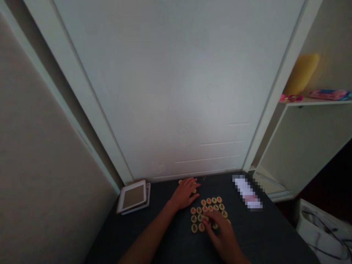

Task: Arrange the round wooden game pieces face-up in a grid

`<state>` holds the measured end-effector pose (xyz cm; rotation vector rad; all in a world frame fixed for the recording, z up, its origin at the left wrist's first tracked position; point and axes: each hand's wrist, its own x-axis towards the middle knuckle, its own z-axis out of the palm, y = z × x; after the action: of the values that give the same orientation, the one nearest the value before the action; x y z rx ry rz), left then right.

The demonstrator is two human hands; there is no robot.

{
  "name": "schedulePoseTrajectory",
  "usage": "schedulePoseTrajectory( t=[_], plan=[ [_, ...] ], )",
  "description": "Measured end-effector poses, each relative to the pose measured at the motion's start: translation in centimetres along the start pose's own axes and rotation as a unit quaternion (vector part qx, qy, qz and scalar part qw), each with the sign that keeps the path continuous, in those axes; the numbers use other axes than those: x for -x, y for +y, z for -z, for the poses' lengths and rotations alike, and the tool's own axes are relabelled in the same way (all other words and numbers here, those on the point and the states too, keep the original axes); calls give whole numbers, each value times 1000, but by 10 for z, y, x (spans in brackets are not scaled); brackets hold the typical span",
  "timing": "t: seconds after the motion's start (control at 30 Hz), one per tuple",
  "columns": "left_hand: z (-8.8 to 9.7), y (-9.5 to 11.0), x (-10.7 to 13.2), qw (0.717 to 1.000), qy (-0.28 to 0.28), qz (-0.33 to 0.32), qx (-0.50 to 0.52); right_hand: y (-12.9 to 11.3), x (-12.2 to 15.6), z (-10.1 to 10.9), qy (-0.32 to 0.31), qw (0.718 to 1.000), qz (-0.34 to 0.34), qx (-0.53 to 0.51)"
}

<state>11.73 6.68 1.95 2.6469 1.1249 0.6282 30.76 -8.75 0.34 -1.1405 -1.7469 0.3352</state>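
Several round wooden game pieces [211, 207] with red or dark marks lie in rows on a dark table [165, 234]. My left hand [185, 192] rests flat on the table just behind and left of them, fingers stretched out over a few pale pieces [194, 190] near the wall. My right hand [222, 233] reaches in from the near side, its fingertips bent down onto the pieces at the front of the group; whether it pinches one is hidden.
A tablet in a pale frame [134, 196] lies at the table's back left corner. A blurred white and pink item [246, 192] lies at the back right. A white door panel [176, 91] stands behind the table. Shelves [316, 104] hold yellow and pink items.
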Motion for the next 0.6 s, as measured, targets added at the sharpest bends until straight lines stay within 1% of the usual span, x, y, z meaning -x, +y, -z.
schedulePoseTrajectory(
  t=[0.13,0.3,0.47,0.53,0.6],
  plan=[
    [-14,-15,-12,1000,0,-4,-14,4,0,1,15,1000,16,-12],
    [-21,-27,-10,999,17,15,-22,10,0,2,17,1000,10,-17],
    [-24,-25,-3,998,41,42,-20,11,5,-5,7,1000,-8,-22],
    [-21,-22,-1,997,54,49,-18,10,7,-8,5,999,-14,-31],
    [-15,-18,1,996,66,52,-16,9,10,-9,2,999,-26,-45]
  ],
)
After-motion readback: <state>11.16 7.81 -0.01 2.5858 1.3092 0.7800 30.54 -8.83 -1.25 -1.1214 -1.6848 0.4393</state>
